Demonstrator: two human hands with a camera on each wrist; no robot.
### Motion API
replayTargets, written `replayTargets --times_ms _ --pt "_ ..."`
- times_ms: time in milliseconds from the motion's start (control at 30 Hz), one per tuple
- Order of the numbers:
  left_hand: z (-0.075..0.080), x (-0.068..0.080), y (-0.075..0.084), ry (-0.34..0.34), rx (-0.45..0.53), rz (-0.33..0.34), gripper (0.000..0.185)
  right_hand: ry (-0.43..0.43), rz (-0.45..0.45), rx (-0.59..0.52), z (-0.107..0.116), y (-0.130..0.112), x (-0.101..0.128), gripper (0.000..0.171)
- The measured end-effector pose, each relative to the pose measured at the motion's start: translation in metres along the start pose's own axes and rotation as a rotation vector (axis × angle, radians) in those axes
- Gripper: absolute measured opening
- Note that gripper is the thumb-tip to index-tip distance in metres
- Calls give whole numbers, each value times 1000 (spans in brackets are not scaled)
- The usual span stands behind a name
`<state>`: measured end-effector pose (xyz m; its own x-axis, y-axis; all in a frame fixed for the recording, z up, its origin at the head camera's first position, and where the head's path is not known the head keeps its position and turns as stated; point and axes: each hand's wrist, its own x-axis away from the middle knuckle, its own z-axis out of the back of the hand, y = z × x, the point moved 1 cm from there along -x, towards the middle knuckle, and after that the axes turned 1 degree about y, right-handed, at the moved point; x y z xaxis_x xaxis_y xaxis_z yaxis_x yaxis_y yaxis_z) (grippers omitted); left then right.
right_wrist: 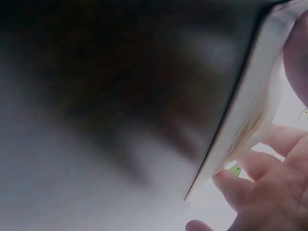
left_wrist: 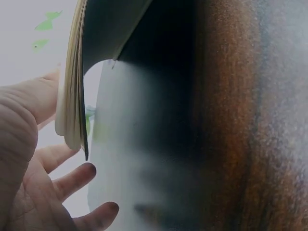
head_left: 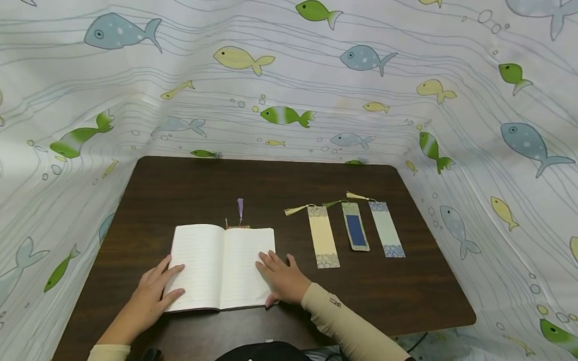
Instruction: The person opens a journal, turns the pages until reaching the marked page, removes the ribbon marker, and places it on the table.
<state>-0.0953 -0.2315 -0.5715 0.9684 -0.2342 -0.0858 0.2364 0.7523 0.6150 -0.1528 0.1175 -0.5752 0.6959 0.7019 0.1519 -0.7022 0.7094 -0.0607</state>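
Note:
An open notebook [head_left: 201, 271] with blank lined pages lies on the dark table, its spine toward the person. My left hand [head_left: 152, 289] rests at its left edge, thumb and index finger over the left page. In the left wrist view, the dark cover [left_wrist: 103, 29] shows beside the page edges, with the other fingertips [left_wrist: 79, 175] past its edge. My right hand [head_left: 284, 278] lies over the right page's outer edge, fingers spread and thumb near the lower corner. A purple tassel [head_left: 240, 210] and an orange strip [head_left: 238, 227] stick out beyond the notebook's top; the rest is hidden.
Right of the notebook lie three tasselled bookmarks: a cream one [head_left: 322, 237], one with a blue panel [head_left: 357, 227] and a pale one with blue patterned ends [head_left: 386, 229]. A fish-print curtain [head_left: 284, 76] surrounds the table [head_left: 195, 189] at the back and sides.

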Motion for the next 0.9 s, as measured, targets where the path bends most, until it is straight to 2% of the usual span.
replayTargets --times_ms 333,433,533,633,767,900 --pt "1 0 1 -8 -15 20 56 184 9 97 7 -2 -2 85" --pt "1 1 1 -8 -19 21 56 245 -19 90 5 -3 -4 89" --pt "1 1 1 -7 -21 21 56 291 -69 86 3 -4 -8 100" --pt "1 2 0 -8 -20 21 56 281 -119 66 -1 -6 -12 113" --pt "1 2 1 -12 -24 22 56 252 -152 -9 -5 -9 -16 116" --pt "2 1 2 -10 -19 24 55 312 -100 -103 -3 -11 -21 110"
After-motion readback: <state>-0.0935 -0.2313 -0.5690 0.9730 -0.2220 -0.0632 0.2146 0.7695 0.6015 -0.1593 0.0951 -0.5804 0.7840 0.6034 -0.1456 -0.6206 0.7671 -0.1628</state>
